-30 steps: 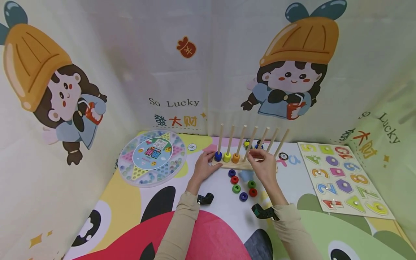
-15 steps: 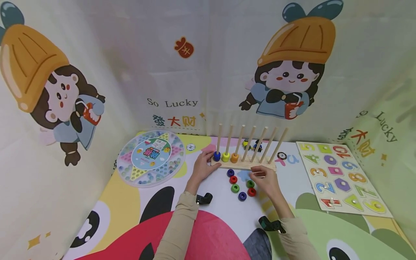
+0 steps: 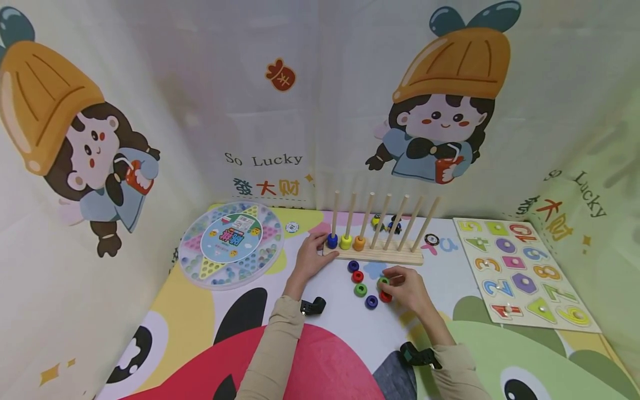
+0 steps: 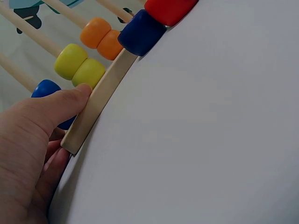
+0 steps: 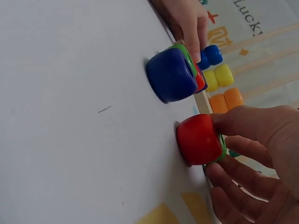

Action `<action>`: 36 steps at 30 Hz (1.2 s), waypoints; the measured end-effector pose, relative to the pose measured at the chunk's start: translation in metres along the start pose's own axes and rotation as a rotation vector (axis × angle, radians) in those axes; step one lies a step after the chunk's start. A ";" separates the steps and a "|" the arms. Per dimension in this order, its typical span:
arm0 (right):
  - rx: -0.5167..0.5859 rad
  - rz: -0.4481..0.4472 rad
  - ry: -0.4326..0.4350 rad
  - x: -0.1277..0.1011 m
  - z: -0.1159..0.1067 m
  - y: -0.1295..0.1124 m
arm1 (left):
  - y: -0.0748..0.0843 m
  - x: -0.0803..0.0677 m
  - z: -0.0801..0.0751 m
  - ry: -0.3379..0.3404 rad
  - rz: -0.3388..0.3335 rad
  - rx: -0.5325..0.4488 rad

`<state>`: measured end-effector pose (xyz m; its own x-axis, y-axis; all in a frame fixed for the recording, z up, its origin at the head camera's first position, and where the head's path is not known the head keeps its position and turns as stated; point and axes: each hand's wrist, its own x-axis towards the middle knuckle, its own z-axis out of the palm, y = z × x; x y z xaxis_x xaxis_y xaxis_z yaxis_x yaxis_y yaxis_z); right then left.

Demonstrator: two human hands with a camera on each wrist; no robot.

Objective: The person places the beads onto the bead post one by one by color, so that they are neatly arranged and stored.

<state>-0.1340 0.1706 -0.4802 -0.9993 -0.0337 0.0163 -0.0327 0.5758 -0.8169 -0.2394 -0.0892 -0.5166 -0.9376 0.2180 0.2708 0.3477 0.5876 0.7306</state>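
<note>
My left hand (image 3: pixel 310 260) grips the left end of a wooden peg stand (image 3: pixel 380 255), its thumb along the front edge in the left wrist view. Blue beads (image 3: pixel 332 241), yellow beads (image 3: pixel 345 242) and orange beads (image 3: pixel 359 243) sit in pairs on the three leftmost pegs; the other pegs are bare. In front of the stand, my right hand (image 3: pixel 409 286) has thumb and fingertips on either side of a green bead (image 3: pixel 383 281). A red bead (image 5: pixel 198 140) lies right beside it, largely covering the green one in the right wrist view.
Loose beads lie nearby: dark blue (image 3: pixel 353 266), red (image 3: pixel 357 276), green (image 3: pixel 360 289) and another blue bead (image 3: pixel 371 302). A round marble game board (image 3: pixel 231 244) is at left, a number puzzle board (image 3: pixel 525 272) at right. Small figures (image 3: pixel 394 224) stand behind the pegs.
My right hand has come away from the fourth peg, down and toward me, to the green bead. The left hand keeps its hold on the stand.
</note>
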 end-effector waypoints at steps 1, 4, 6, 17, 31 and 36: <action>-0.004 0.001 0.005 0.000 0.000 0.000 | 0.000 0.000 0.000 0.000 -0.003 0.001; -0.029 -0.002 0.016 0.000 0.001 0.000 | -0.001 0.000 0.000 0.000 -0.004 -0.001; -0.046 -0.001 0.023 0.000 0.000 0.000 | -0.001 0.000 0.000 0.002 -0.001 -0.003; -0.044 0.003 0.084 0.002 -0.003 -0.003 | -0.001 0.000 0.002 -0.006 -0.026 -0.020; 0.042 -0.207 0.299 0.018 -0.023 -0.042 | -0.004 0.000 0.001 0.009 0.002 -0.005; 0.081 -0.259 0.416 0.029 -0.034 -0.064 | -0.006 0.001 0.003 0.010 0.019 -0.003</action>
<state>-0.1613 0.1602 -0.4079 -0.8816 0.1709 0.4401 -0.2962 0.5255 -0.7975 -0.2424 -0.0904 -0.5231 -0.9309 0.2213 0.2908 0.3653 0.5812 0.7271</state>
